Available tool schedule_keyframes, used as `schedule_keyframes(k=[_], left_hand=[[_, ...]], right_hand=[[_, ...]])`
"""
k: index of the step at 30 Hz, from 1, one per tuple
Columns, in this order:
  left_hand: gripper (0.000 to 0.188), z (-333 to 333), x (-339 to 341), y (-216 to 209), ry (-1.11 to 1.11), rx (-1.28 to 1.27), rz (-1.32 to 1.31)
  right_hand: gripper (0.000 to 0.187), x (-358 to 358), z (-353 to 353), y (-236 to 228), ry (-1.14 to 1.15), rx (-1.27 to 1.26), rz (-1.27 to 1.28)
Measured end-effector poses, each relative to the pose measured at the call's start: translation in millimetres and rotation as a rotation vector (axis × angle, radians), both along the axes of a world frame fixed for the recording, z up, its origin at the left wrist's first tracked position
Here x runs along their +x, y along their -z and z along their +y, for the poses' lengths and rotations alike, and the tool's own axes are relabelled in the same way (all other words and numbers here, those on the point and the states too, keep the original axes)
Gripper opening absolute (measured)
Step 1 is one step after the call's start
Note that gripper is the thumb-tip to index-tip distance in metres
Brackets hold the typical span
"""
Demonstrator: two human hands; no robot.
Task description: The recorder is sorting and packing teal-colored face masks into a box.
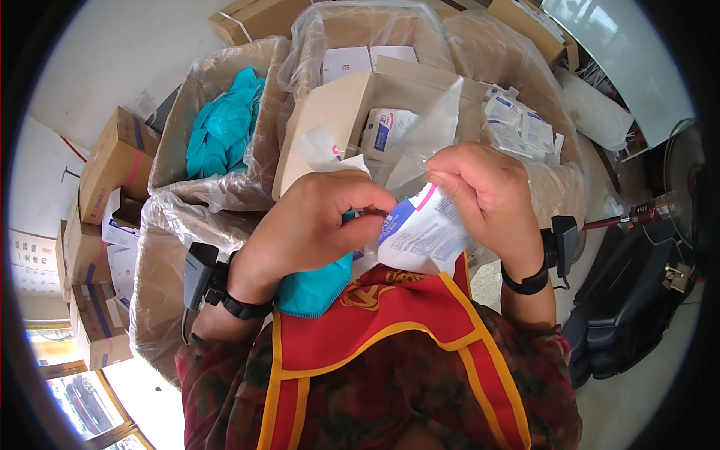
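My right hand (484, 202) pinches the top corner of a white-and-blue printed packet (431, 232) with a clear film side. My left hand (319, 217) is closed, its thumb and forefinger at the packet's left edge. Below that hand a teal folded face mask (316, 289) rests against the red apron; whether any left fingers hold it is hidden. Just beyond my hands, an open cardboard box (322, 127) holds a white-and-blue packet (390, 129) and pieces of clear and white film.
A plastic-lined carton (169, 150) at the far left holds teal masks (225, 127). White boxes (346, 64) sit in another lined carton behind. Printed packets (521, 124) fill a lined carton at right. Stacked cartons (116, 165) stand left; a black bag (619, 300) lies right.
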State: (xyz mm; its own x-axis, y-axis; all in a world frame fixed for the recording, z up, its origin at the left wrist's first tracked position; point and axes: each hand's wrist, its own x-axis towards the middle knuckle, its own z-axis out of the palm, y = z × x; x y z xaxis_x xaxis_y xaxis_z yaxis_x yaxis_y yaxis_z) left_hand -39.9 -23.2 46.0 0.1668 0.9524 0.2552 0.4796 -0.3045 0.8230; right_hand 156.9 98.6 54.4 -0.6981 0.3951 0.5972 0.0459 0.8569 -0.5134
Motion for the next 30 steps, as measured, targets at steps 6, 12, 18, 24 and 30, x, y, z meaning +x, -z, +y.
schedule_keyframes(k=[6,12,18,24,30], left_hand=[[0.024,-1,11,-11,-0.107,-0.139,-0.069],[0.029,2,22,9,-0.117,-0.100,0.030],[0.035,3,29,14,-0.173,-0.053,-0.079],[0.037,-1,31,17,-0.194,0.053,-0.099],[0.034,-5,31,21,-0.261,-0.091,-0.150]], right_hand=[[0.012,-4,1,5,0.020,0.082,0.030],[0.020,-13,-7,7,-0.006,0.257,0.039],[0.021,-14,-11,7,0.017,0.278,0.033],[0.023,-16,-10,8,0.029,0.238,0.064],[0.018,-16,-14,5,0.032,0.183,0.014]])
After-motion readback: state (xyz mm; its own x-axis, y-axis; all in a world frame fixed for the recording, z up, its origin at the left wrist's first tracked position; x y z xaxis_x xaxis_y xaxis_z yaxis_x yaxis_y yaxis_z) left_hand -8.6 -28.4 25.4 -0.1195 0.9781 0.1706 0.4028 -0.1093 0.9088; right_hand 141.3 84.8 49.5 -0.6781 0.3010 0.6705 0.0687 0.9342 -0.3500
